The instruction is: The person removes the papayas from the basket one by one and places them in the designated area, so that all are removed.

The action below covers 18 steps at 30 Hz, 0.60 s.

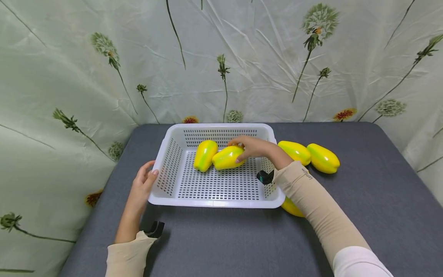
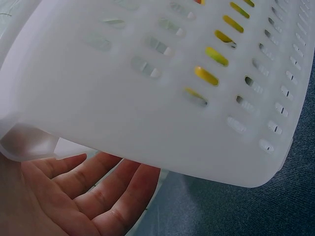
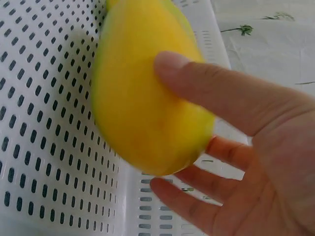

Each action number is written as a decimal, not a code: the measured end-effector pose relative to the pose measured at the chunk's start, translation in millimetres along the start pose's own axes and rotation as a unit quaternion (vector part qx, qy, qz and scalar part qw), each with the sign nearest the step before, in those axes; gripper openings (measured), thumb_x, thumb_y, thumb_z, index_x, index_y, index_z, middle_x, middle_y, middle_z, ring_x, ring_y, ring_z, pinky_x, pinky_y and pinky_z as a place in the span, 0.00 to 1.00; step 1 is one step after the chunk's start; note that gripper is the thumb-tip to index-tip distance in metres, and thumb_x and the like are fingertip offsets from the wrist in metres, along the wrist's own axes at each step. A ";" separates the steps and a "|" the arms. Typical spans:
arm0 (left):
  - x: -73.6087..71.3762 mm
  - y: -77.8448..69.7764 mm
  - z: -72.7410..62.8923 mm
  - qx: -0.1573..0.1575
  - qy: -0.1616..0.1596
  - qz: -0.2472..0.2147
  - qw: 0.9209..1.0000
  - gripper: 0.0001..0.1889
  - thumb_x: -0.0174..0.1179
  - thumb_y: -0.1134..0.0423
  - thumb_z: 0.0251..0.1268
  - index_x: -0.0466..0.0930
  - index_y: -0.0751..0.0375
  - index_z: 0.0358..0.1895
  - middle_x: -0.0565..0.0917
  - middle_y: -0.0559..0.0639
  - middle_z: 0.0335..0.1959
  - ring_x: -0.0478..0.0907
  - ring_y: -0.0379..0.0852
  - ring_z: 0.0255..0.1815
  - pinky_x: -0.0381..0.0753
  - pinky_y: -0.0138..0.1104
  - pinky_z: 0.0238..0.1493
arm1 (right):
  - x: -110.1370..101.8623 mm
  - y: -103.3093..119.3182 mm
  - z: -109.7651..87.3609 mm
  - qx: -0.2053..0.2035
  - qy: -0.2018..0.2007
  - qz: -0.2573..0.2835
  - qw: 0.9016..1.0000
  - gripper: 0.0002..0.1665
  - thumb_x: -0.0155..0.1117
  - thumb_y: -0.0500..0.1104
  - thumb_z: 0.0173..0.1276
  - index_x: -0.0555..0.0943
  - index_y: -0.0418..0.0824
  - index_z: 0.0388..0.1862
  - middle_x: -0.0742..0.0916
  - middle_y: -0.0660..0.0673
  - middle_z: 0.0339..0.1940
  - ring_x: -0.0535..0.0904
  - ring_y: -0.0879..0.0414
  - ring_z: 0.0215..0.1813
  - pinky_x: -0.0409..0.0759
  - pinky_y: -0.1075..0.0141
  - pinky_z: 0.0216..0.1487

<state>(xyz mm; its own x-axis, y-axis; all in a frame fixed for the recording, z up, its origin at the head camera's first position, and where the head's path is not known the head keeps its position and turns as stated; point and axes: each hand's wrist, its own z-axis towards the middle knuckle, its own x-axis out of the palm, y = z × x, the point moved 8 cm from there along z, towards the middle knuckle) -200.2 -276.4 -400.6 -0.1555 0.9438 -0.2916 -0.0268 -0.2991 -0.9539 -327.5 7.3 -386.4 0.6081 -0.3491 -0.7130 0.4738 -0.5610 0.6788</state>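
Observation:
A white perforated plastic basket (image 1: 216, 203) stands on the table. Two yellow-green papayas lie in it. The left papaya (image 1: 205, 155) is slightly upright in view, and the other papaya (image 1: 226, 157) lies beside it on the right. My right hand (image 1: 252, 148) reaches over the basket's right side and holds this second papaya (image 3: 147, 98), its thumb on top and fingers around the far side. At the basket's left edge, my left hand (image 1: 143, 181) grips the rim; in the left wrist view the fingertips (image 2: 142, 182) pass partly behind it.
Right of the basket, a papaya (image 1: 294, 151) and another papaya (image 1: 323, 158) lie on the dark grey tabletop (image 1: 214, 242). A further yellow papaya (image 1: 292, 207) is partly hidden under my right sleeve. A floral curtain (image 1: 242, 57) hangs behind the table.

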 end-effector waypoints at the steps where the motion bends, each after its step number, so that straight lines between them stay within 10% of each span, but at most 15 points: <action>1: -0.5 -0.1 -0.2 0.001 0.000 0.000 1.000 0.23 0.43 0.57 0.70 0.55 0.63 0.64 0.71 0.67 0.47 0.75 0.37 0.34 0.76 0.34 0.30 | -0.6 2.1 -0.2 -0.009 -0.002 0.004 1.000 0.34 0.69 0.38 0.53 0.69 0.38 0.60 0.74 0.43 0.57 0.66 0.49 0.57 0.63 0.55 0.57; 18: -0.8 -0.5 -0.8 0.005 0.000 -0.005 1.000 0.23 0.43 0.58 0.70 0.55 0.62 0.64 0.71 0.68 0.47 0.75 0.38 0.35 0.76 0.34 0.29 | -12.2 6.6 -12.4 -0.019 -0.061 0.052 0.997 0.34 0.71 0.41 0.52 0.70 0.40 0.59 0.73 0.43 0.55 0.66 0.48 0.54 0.65 0.53 0.55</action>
<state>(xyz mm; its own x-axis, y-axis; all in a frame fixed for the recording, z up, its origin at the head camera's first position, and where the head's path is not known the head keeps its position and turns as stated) -199.3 -277.0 -399.9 -0.1557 0.9469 -0.2812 -0.0378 -0.2901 -0.9562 -323.9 17.1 -371.1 0.5742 -0.4931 -0.6536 0.4384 -0.4890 0.7541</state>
